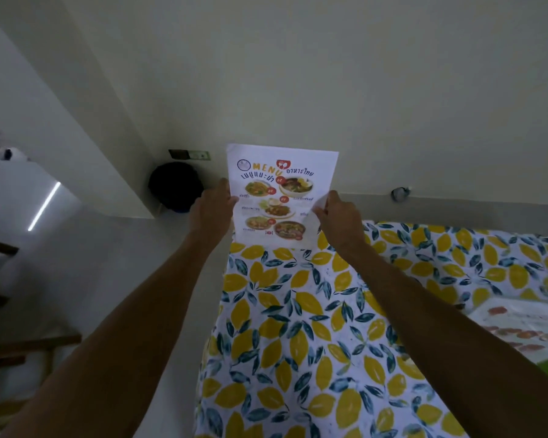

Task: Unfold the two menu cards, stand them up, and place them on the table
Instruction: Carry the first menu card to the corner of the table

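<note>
At the table's [298,311] far edge, I hold one menu [276,184] upright, left hand [211,213] and right hand [340,221] pinched on its side edges; best to spread its panels evenly, seat the bottom edge flat, release gently.

Dim room, plain off-white walls [298,74] meeting at a corner with a boxed-out pillar [86,121] on the left. Pale smooth floor [114,263], a bright streak of light [44,206] reflected on it at left. Black round bin [175,186] against the far wall, dark wall socket plate [189,154] just above it. Small fitting [400,193] low on the wall to the right. Wooden furniture [16,346] at the left edge, blurred. Table under a lemon-print tablecloth [314,343].
</note>
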